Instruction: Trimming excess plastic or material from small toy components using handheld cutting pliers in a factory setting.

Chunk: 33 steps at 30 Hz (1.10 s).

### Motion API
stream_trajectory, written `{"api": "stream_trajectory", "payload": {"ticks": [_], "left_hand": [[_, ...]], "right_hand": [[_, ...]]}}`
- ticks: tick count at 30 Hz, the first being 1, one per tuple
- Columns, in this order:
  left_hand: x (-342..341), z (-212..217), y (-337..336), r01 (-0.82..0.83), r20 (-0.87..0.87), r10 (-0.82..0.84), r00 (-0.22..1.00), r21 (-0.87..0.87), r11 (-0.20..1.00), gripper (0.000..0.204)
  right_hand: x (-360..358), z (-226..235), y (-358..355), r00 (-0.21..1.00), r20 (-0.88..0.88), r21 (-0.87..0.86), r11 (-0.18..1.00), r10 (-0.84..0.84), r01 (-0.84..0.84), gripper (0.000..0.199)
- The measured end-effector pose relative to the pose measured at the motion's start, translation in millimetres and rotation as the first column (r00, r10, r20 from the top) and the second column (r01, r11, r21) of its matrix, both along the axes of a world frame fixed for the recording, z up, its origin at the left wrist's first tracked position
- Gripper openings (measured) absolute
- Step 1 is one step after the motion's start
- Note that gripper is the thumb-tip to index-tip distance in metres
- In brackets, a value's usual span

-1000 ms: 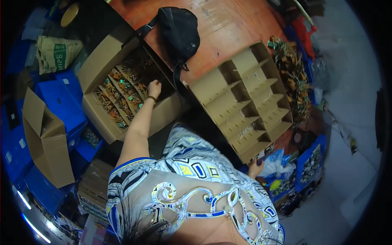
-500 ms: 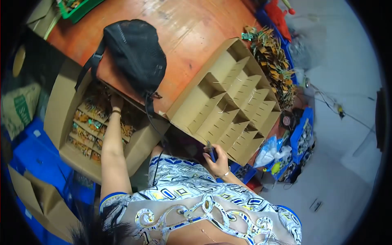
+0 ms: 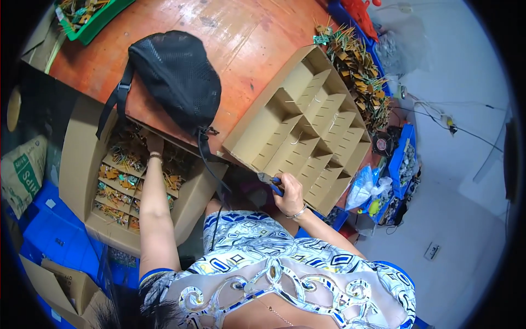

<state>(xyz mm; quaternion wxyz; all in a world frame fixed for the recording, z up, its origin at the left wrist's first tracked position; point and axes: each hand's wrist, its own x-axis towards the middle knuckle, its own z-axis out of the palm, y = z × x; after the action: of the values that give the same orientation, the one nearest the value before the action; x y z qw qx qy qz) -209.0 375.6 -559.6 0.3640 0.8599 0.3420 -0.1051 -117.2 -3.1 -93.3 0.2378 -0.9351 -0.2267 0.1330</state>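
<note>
My left hand (image 3: 155,143) reaches deep into an open cardboard carton (image 3: 78,164), under the table's edge. Its fingers are lost in shadow among small circuit boards with wire leads (image 3: 125,181), which sit in rows between cardboard dividers. In my right hand (image 3: 290,196) is a pair of pliers with blue handles (image 3: 277,185), the fingers wrapped round them and the metal jaws pointing left. This hand is beside the near edge of a shallow cardboard tray (image 3: 255,143), split by slotted dividers into compartments. A few pale strands lie in the tray.
A black mesh bag (image 3: 178,77) lies on the orange table (image 3: 246,33), its strap hanging over the edge. Loose boards (image 3: 356,71) are heaped behind the tray, near blue bins (image 3: 404,170). A green bin (image 3: 93,27) stands far left; blue crates (image 3: 60,230) are below.
My right hand has risen a little, and the pliers now point left rather than away from me. My left hand stays inside the carton. The whole view has shifted slightly.
</note>
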Motion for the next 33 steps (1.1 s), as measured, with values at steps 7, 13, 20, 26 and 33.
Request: {"api": "stream_trajectory", "payload": {"ticks": [7,13,20,26,33], "left_hand": [[15.2,3.0,-8.8,-0.285,0.082,0.286,0.955,-0.026,0.958,0.063],[25.3,49.0,-18.0,-0.128,-0.286,0.179,0.941,0.191,0.973,0.042],[23.3,189.7,-29.7,-0.505,-0.139,0.514,0.847,0.095,0.858,0.028],[2.0,272.0,-21.9,-0.526,-0.02,0.525,0.851,-0.053,0.849,0.027],[-39.4,364.2,-15.6,-0.542,0.175,0.604,0.778,-0.298,0.785,0.021]], "right_hand": [[-16.4,3.3,-7.3,0.979,-0.063,0.068,0.98,0.194,-0.19,0.025],[-5.7,1.6,9.2,0.928,0.018,0.049,0.927,0.372,-0.373,0.029],[-0.8,5.2,7.3,0.944,-0.117,0.005,0.951,0.308,-0.31,0.031],[5.7,38.6,42.0,0.982,-0.067,0.119,0.979,0.176,-0.168,0.031],[7.9,78.9,178.8,0.744,-0.549,0.319,0.918,0.381,-0.235,0.027]]}}
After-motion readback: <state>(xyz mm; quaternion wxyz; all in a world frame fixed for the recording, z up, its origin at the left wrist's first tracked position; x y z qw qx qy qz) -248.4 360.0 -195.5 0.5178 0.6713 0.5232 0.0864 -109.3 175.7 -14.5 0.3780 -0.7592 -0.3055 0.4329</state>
